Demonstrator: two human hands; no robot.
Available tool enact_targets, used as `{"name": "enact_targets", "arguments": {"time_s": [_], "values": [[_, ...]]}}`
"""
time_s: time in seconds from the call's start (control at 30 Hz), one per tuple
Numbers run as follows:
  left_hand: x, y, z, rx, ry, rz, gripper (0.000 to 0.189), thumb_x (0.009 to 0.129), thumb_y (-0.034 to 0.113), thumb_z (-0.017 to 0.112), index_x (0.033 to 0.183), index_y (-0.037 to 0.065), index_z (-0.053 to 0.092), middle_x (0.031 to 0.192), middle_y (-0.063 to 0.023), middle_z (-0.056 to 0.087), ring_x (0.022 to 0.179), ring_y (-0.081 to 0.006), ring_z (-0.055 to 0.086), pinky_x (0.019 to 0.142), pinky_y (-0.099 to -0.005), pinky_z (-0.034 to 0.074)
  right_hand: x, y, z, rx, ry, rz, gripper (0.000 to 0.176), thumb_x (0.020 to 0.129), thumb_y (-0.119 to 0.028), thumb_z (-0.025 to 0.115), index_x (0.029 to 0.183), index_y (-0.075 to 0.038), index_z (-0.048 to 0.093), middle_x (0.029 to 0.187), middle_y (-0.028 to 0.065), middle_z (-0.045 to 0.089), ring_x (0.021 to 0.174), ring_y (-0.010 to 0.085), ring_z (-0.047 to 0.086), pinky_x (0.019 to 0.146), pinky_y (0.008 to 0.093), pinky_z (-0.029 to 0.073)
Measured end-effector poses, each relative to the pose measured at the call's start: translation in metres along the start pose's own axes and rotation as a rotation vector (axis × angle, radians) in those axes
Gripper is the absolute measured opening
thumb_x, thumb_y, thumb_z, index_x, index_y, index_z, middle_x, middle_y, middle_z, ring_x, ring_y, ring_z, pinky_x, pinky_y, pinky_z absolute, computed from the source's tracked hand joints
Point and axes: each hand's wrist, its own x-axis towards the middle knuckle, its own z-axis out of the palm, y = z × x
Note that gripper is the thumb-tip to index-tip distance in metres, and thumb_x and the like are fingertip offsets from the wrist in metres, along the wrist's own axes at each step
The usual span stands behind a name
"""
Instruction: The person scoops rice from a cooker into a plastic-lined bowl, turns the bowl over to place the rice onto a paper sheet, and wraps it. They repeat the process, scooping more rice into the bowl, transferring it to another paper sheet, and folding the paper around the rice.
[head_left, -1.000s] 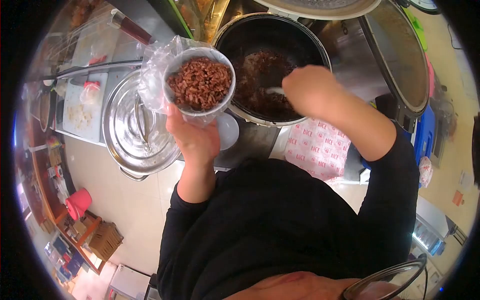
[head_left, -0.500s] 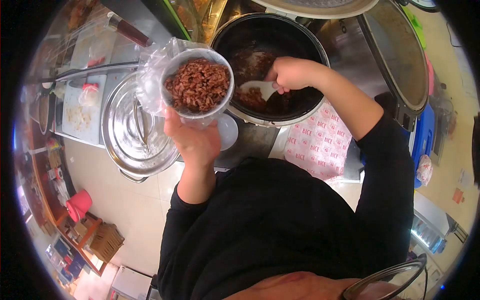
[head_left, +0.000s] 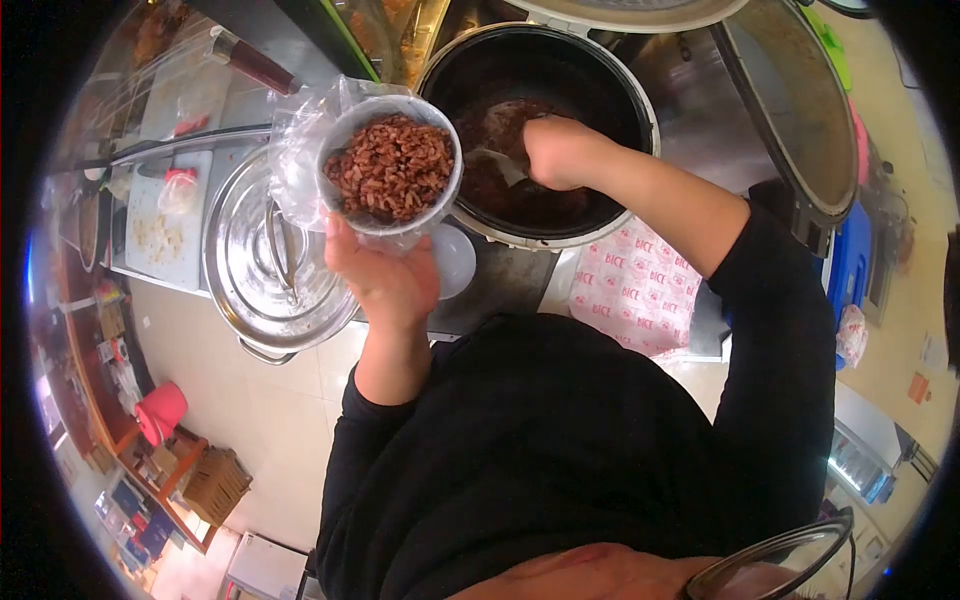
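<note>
My left hand (head_left: 385, 275) holds up a bowl (head_left: 447, 200) lined with a clear plastic bag (head_left: 300, 165). Reddish-brown cooked rice (head_left: 392, 168) fills much of the bowl. Inside the dark pot of a rice cooker (head_left: 530, 240), my right hand (head_left: 560, 152) is closed round a pale rice paddle (head_left: 497, 168). The paddle's blade lies low in the pot, partly hidden, amid dark rice remains. Below the held bowl, a white round bowl (head_left: 457, 262) stands on the dark counter.
A large steel lid (head_left: 235, 250) lies left of the bowl. The cooker's raised lid (head_left: 640, 12) is at the top. Printed paper (head_left: 635, 290) covers the counter right of my body. A dark-handled utensil (head_left: 255, 62) and a cutting board (head_left: 160, 225) are at upper left.
My right hand has shifted left and slightly down in the pot, and the paddle is less visible, deeper in. My left hand and the bowl have moved only slightly left.
</note>
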Motion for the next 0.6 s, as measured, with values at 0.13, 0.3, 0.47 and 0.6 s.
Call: {"name": "enact_targets", "arguments": {"time_s": [0.13,0.3,0.47,0.6], "values": [[0.001,0.000,0.004,-0.020,-0.045,0.008,0.057,0.097,0.048,0.038,0.140,0.010,0.043,0.136,-0.0074,0.052,0.124,-0.0266,0.052,0.102,-0.0443,0.043,-0.004,0.014,-0.015,0.301,-0.271,-0.080,0.026,0.082,-0.006,0.059,0.104,0.005,0.070,0.078,0.0167,0.070,0.072,0.0230,0.068,0.066,0.0357,0.054],[0.001,0.003,-0.001,0.084,-0.040,0.089,0.054,0.099,0.043,0.040,0.143,0.011,0.039,0.139,-0.0074,0.048,0.126,-0.0270,0.050,0.104,-0.0460,0.042,-0.026,0.033,-0.040,0.539,-0.240,-0.073,0.033,0.084,-0.001,0.056,0.115,0.000,0.069,0.071,0.0078,0.068,0.061,0.0119,0.061,0.058,0.0289,0.050],[0.002,0.007,0.000,0.146,-0.065,0.068,0.052,0.101,0.038,0.039,0.145,0.010,0.033,0.139,-0.0112,0.048,0.125,-0.0299,0.052,0.101,-0.0491,0.046,-0.072,0.049,-0.079,0.668,0.066,-0.091,0.032,0.085,-0.005,0.059,0.114,-0.004,0.071,0.070,0.0056,0.066,0.059,0.0093,0.058,0.054,0.0255,0.046],[-0.006,0.000,0.026,0.208,-0.104,-0.076,0.055,0.103,0.042,0.031,0.141,0.003,0.037,0.134,-0.0184,0.053,0.120,-0.0335,0.057,0.098,-0.0506,0.051,-0.106,0.035,-0.089,0.875,0.335,-0.091,0.034,0.087,-0.007,0.059,0.120,-0.006,0.068,0.077,0.0042,0.067,0.062,0.0090,0.056,0.056,0.0262,0.047]]}}
